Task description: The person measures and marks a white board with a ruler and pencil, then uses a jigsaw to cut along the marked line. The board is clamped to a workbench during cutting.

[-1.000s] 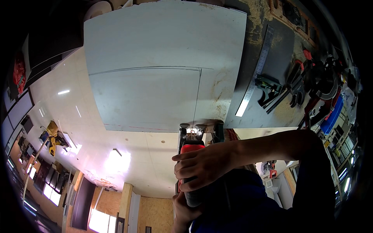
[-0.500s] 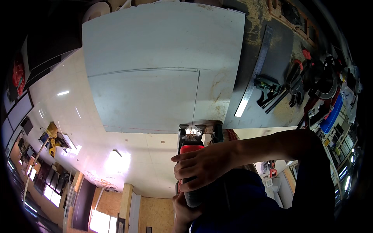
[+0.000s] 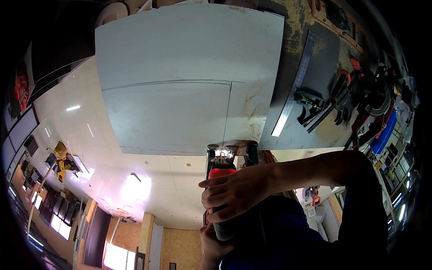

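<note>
A red and black jigsaw [image 3: 222, 171] stands at the near edge of a pale grey board [image 3: 180, 54], its lit front meeting a pencil line drawn across the board. My right hand [image 3: 236, 193] lies over the top of the jigsaw's body, fingers wrapped round it. Lower down, my left hand [image 3: 217, 240] is closed about the rear of the tool; its fingers are partly hidden. Beside the jigsaw a dark clamp [image 3: 252, 153] sits at the board's edge. A long pencil line crosses the board and meets the shorter one at a corner.
To the right, a steel ruler [image 3: 294, 85] and several black clamps [image 3: 333, 101] lie on the dark worktop [image 3: 324, 54], which has sawdust on it. A wooden frame [image 3: 360, 33] is at the far right. Below the board's near edge spreads a pale glossy floor [image 3: 166, 180].
</note>
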The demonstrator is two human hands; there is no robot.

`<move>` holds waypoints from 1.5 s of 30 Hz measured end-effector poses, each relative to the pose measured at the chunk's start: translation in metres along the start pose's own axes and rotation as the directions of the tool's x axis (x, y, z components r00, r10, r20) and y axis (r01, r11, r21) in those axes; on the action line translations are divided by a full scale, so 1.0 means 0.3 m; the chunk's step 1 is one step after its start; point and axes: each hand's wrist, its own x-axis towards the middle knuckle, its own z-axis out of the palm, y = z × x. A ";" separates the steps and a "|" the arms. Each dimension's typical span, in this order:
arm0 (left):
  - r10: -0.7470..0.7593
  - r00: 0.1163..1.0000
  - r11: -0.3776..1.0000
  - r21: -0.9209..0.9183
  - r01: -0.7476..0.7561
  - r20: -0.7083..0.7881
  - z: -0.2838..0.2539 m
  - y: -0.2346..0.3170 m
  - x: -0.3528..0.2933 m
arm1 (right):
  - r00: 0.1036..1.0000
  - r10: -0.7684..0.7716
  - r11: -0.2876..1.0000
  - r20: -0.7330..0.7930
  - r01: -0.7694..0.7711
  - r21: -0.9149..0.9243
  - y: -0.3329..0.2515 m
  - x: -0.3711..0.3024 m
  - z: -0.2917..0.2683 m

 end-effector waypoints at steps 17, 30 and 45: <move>-0.057 0.998 0.998 0.031 0.056 0.037 -0.013 0.045 0.007 | 1.000 0.003 1.000 0.001 -0.003 0.025 0.005 0.001 -0.015; -0.103 0.993 0.994 0.025 0.102 0.053 -0.023 0.063 0.006 | 0.999 0.010 0.998 -0.030 -0.008 0.062 0.008 0.000 -0.038; -0.027 0.999 0.994 0.101 0.028 -0.019 -0.007 0.116 0.018 | 0.998 -0.009 0.996 -0.063 0.015 0.092 0.019 -0.001 -0.053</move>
